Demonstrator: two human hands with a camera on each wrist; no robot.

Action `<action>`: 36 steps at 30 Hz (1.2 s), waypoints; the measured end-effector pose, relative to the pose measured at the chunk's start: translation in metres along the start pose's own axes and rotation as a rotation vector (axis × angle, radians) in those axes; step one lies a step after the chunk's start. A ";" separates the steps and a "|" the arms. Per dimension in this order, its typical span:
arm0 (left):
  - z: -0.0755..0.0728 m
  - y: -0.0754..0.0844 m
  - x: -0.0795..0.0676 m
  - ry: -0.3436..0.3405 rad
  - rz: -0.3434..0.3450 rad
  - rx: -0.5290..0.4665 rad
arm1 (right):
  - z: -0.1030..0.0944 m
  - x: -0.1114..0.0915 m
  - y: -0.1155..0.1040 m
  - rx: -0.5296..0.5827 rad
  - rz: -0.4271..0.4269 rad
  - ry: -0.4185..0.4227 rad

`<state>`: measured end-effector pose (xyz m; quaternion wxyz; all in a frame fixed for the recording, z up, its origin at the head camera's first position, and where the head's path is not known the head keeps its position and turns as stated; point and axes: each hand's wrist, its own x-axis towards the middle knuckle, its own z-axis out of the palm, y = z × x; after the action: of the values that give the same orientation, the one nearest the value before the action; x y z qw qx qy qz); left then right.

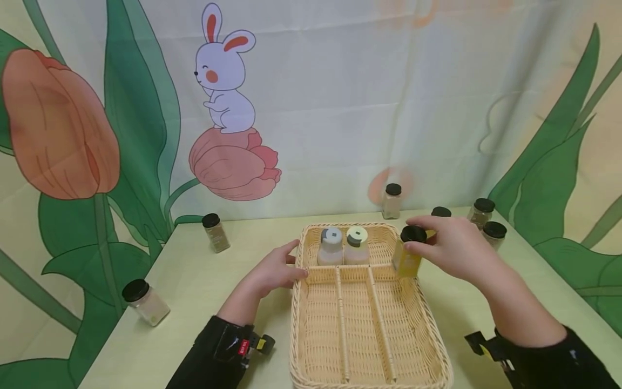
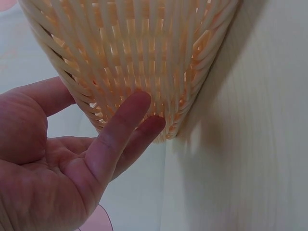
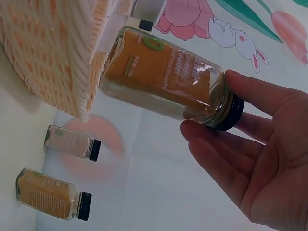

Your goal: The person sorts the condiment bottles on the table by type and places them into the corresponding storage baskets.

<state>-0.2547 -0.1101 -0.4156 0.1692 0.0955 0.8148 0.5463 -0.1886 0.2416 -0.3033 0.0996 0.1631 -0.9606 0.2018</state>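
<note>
Right wrist view: right hand [image 3: 279, 175] pinches jar [image 3: 149, 98] by lid [image 3: 231, 114].
Label [image 3: 178, 79]: "meric", "owder" legible.
Left hand [image 1: 272, 272]: fingers relaxed, touching basket [image 1: 320, 319].

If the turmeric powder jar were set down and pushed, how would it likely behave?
The turmeric powder jar looks rigid, judging by its clear, glossy walls. Its flat, squared sides should keep it from rolling much. Being taller than wide, it might tip if pushed near its black lid.
</note>
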 end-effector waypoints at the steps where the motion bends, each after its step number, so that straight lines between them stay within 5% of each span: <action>1: 0.000 0.000 0.000 0.000 0.000 -0.003 | 0.001 0.001 -0.001 0.000 -0.004 -0.005; 36: 0.000 -0.003 0.002 0.014 0.005 0.005 | 0.043 0.010 -0.001 0.003 -0.098 -0.113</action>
<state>-0.2562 -0.1107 -0.4185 0.1619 0.0940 0.8171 0.5452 -0.2032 0.2202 -0.3389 0.0548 0.2213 -0.9552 0.1886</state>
